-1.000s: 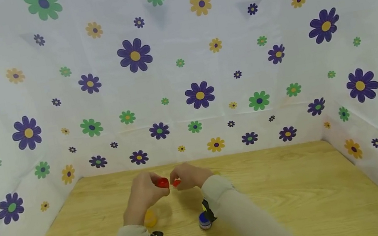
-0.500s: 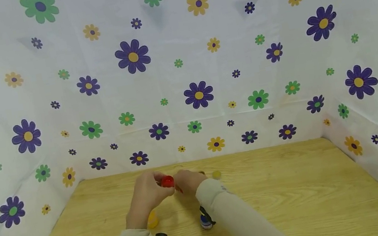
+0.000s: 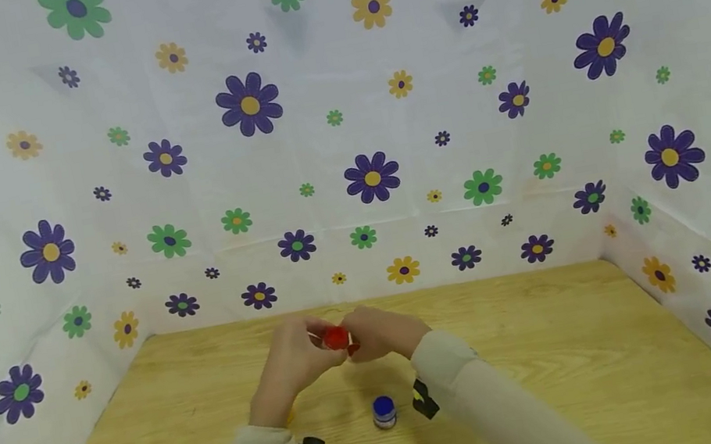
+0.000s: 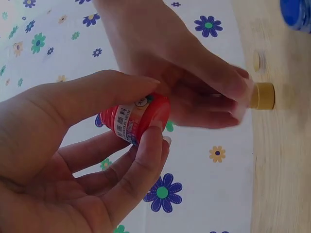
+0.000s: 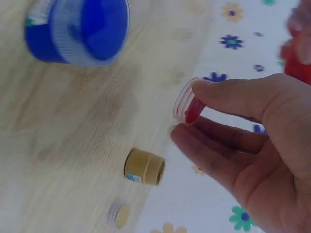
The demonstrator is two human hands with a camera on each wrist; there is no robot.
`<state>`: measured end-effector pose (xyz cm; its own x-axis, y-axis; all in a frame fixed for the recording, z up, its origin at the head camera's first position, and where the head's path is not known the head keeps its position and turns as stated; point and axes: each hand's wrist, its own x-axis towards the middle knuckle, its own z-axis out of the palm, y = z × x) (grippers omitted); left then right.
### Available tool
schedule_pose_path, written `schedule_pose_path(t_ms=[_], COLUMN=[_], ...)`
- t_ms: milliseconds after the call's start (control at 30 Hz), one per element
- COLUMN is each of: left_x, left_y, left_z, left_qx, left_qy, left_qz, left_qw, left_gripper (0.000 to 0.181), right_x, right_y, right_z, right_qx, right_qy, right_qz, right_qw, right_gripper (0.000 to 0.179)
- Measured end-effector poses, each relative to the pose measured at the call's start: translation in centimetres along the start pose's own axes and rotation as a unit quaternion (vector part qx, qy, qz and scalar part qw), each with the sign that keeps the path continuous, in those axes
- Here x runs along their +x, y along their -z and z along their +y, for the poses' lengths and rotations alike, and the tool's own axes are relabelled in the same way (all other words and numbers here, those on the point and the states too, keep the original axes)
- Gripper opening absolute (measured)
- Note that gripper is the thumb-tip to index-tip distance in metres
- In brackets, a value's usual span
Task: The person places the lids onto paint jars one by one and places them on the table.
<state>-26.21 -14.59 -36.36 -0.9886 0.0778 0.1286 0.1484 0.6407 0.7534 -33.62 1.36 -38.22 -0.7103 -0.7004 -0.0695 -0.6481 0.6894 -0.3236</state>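
Observation:
A small red paint jar (image 4: pixel 141 116) with a printed label is gripped between the thumb and fingers of my left hand (image 3: pixel 296 359), tilted above the table. Just to the right of it, my right hand (image 3: pixel 380 331) pinches a clear, ridged lid (image 5: pixel 182 103) with red paint inside, as the right wrist view shows. The lid and the jar are apart. In the head view the two hands are close together, and the right fingers partly hide the lid.
A blue-lidded jar (image 3: pixel 384 412) stands nearer me on the wooden table (image 3: pixel 552 362). A gold jar (image 5: pixel 144 167) and a small lid (image 5: pixel 118 215) are farther back. Mostly behind my left wrist is a yellow object (image 3: pixel 291 416). Flowered cloth (image 3: pixel 285 147) surrounds the table.
Both hands have shifted right, the left carrying the red jar along. My right hand came close to the jar, then drew slightly rightward with the lid, uncovering the blue jar.

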Motion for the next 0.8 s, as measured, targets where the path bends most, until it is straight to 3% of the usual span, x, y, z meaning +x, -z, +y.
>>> schedule_pose_path(t_ms=[200,433,800], left_x=[-0.1,-0.8,-1.9], left_y=[-0.8,-1.5,-3.7], left_z=[0.3,0.8,1.0], left_qx=[0.012,-0.007,0.002], left_qy=[-0.004,-0.006,-0.050], left_qz=[-0.008,-0.032,-0.089], left_qw=[0.9999,0.9995,0.9948], left_gripper=[0.033,0.030,0.028], right_x=[-4.0,-7.7,-11.5], right_y=[0.4,0.7,0.3], right_z=[1.4,1.4,0.9], right_qx=[0.026,0.050,0.122], right_qy=[0.031,0.058,0.048], right_qz=[0.040,0.084,0.090], right_qw=[0.9984,0.9935,0.9873], right_gripper=[0.015,0.012,0.010])
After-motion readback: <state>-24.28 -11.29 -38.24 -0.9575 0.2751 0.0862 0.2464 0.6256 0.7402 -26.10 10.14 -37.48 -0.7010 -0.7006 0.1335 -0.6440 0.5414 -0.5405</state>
